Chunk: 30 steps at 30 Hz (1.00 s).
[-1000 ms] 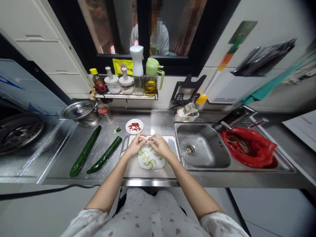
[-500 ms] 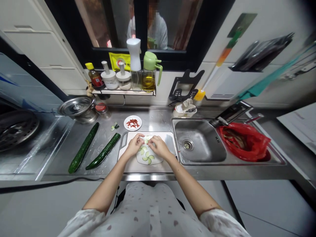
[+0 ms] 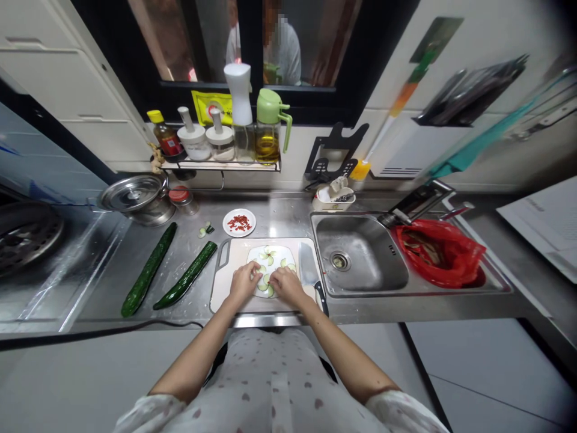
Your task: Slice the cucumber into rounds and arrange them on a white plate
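A white plate (image 3: 253, 254) with several thin cucumber slices (image 3: 269, 256), set out in flower-like groups, rests on the cutting board (image 3: 223, 281). Over the plate's near left side is my left hand (image 3: 245, 282), its fingers bent and thumb and fingertips close together. My right hand (image 3: 287, 287) hovers opposite, pinched beside a near group of slices. Whatever is between the fingertips is too small to make out. On the board's right side lies a knife (image 3: 307, 264), its black handle towards me. Behind the board, a small white dish (image 3: 228, 229) holds chopped red bits.
Two cucumbers (image 3: 151, 267) lie to the left, with small cucumber ends (image 3: 206, 229) behind them. A lidded pot (image 3: 135, 198) and a red-capped jar (image 3: 184, 201) stand at the back left. To the right are the sink (image 3: 360, 258) and a red bag (image 3: 451, 264).
Both my hands have moved nearer to me, from the plate's far part to its near part. The far slices and the knife's handle now show. The view has shifted slightly.
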Each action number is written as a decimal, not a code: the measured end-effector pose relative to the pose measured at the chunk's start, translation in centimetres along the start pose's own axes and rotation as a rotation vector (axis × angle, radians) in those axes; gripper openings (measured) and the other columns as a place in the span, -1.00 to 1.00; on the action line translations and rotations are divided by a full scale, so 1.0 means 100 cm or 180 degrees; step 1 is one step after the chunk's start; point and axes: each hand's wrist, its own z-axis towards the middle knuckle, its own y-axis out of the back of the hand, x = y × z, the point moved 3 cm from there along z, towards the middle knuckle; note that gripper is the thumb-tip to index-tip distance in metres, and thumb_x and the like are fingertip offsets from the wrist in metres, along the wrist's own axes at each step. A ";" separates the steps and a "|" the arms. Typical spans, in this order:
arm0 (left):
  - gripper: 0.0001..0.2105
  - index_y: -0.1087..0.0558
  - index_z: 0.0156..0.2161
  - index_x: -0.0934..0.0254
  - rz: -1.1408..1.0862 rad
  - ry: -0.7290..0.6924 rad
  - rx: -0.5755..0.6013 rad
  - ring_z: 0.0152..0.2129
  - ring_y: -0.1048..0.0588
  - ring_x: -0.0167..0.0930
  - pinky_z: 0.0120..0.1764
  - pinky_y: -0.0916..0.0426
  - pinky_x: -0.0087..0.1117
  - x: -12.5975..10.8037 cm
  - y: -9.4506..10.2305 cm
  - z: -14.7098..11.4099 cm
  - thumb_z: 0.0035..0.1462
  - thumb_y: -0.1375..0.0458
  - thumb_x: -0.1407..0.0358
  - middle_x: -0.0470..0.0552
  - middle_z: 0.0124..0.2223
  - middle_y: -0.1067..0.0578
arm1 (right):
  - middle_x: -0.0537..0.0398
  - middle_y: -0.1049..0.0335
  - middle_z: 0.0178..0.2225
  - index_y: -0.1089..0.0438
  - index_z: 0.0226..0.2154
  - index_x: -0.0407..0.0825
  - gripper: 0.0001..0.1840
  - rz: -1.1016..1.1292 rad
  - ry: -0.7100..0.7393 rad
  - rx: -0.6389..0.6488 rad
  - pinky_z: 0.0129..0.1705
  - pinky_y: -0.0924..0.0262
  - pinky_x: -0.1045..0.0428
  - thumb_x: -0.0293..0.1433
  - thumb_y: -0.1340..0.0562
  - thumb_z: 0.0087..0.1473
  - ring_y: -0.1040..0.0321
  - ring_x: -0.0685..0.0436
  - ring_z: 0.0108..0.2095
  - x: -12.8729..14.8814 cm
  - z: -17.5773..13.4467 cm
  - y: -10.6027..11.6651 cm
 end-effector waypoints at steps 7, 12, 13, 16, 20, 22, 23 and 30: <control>-0.86 -0.42 -0.23 0.17 0.0359 0.0082 0.0267 -0.27 -0.45 -0.31 -0.17 -0.17 -0.33 -0.003 -0.013 -0.010 0.06 -0.16 0.32 -0.04 -0.34 -0.51 | 0.05 -0.32 -0.35 -0.42 -0.37 -0.03 -0.80 -0.0100 0.0011 0.0046 -0.18 0.06 0.03 -0.35 -0.11 0.19 -0.14 -0.10 -0.25 -0.001 -0.002 -0.011; -0.87 -0.41 -0.20 0.16 0.0491 0.0199 0.0377 -0.22 -0.44 -0.34 -0.15 -0.14 -0.33 -0.009 -0.016 -0.013 0.10 -0.13 0.33 -0.08 -0.32 -0.51 | 0.04 -0.32 -0.34 -0.42 -0.35 -0.04 -0.74 -0.0227 -0.0007 0.0136 -0.18 0.07 0.03 -0.32 -0.07 0.23 -0.14 -0.09 -0.25 -0.002 -0.002 -0.015; -0.86 -0.41 -0.20 0.16 0.0519 0.0226 0.0401 -0.22 -0.44 -0.34 -0.15 -0.13 -0.33 -0.010 -0.016 -0.013 0.10 -0.13 0.33 -0.09 -0.32 -0.52 | 0.04 -0.32 -0.33 -0.43 -0.35 -0.05 -0.73 -0.0245 -0.0014 0.0156 -0.18 0.08 0.03 -0.32 -0.06 0.23 -0.14 -0.09 -0.25 -0.002 -0.003 -0.015; -0.86 -0.40 -0.18 0.16 0.0620 0.0273 0.0468 -0.19 -0.44 -0.34 -0.14 -0.12 -0.34 -0.013 -0.017 -0.013 0.12 -0.12 0.31 -0.08 -0.31 -0.52 | 0.04 -0.32 -0.33 -0.43 -0.34 -0.05 -0.73 -0.0265 -0.0003 0.0146 -0.18 0.09 0.03 -0.32 -0.05 0.23 -0.14 -0.10 -0.24 -0.003 -0.003 -0.017; -0.86 -0.40 -0.17 0.16 0.0682 0.0315 0.0528 -0.18 -0.43 -0.33 -0.13 -0.11 -0.33 -0.013 -0.019 -0.012 0.13 -0.12 0.30 -0.07 -0.30 -0.52 | 0.04 -0.32 -0.32 -0.43 -0.35 -0.04 -0.73 -0.0267 0.0021 0.0128 -0.18 0.09 0.03 -0.32 -0.06 0.23 -0.13 -0.09 -0.25 -0.004 -0.002 -0.018; -0.86 -0.40 -0.17 0.16 0.0671 0.0304 0.0515 -0.18 -0.43 -0.32 -0.13 -0.10 -0.32 -0.012 -0.021 -0.012 0.13 -0.12 0.30 -0.07 -0.30 -0.52 | 0.04 -0.32 -0.33 -0.42 -0.35 -0.04 -0.73 -0.0278 0.0020 0.0111 -0.17 0.10 0.03 -0.32 -0.06 0.23 -0.13 -0.09 -0.26 -0.004 -0.002 -0.019; -0.86 -0.40 -0.18 0.15 0.0663 0.0288 0.0501 -0.18 -0.43 -0.32 -0.13 -0.10 -0.32 -0.012 -0.021 -0.012 0.12 -0.12 0.30 -0.08 -0.31 -0.52 | 0.04 -0.32 -0.33 -0.42 -0.35 -0.04 -0.73 -0.0286 0.0015 0.0103 -0.17 0.10 0.03 -0.33 -0.06 0.23 -0.13 -0.09 -0.26 -0.004 -0.001 -0.019; -0.90 -0.40 -0.22 0.15 0.0671 0.0220 0.0471 -0.23 -0.43 -0.33 -0.15 -0.08 -0.32 -0.013 -0.024 -0.013 0.11 -0.12 0.32 -0.10 -0.34 -0.51 | 0.03 -0.32 -0.32 -0.43 -0.33 -0.05 -0.71 -0.0314 -0.0021 0.0183 -0.18 0.09 0.03 -0.32 -0.04 0.23 -0.14 -0.10 -0.25 -0.003 0.000 -0.020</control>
